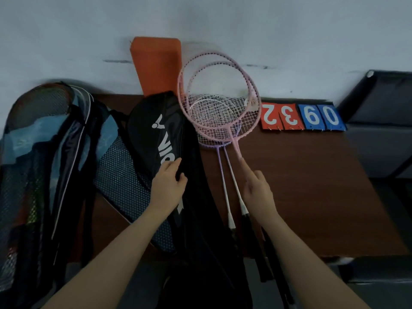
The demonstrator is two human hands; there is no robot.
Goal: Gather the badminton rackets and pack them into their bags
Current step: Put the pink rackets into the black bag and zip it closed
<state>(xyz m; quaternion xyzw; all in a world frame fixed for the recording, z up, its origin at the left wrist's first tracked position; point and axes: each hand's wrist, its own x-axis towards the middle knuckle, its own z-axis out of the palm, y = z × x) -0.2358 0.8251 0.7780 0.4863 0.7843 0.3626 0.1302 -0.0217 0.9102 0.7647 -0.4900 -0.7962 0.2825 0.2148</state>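
Several pink and purple badminton rackets (219,103) lie stacked on the brown table (312,186), heads toward the wall, handles toward me. My right hand (258,192) is on their shafts, the index finger reaching up the pink shaft and the other fingers curled around it. A black racket bag with white lettering (156,134) lies to their left. My left hand (170,186) grips that bag's edge, thumb over the fabric. A blue and black bag (55,152) with rackets inside lies at the far left.
An orange block (156,63) leans on the white wall behind the bags. Red and blue score cards (303,118) lie at the table's back right. A dark padded seat (383,121) stands to the right of the table.
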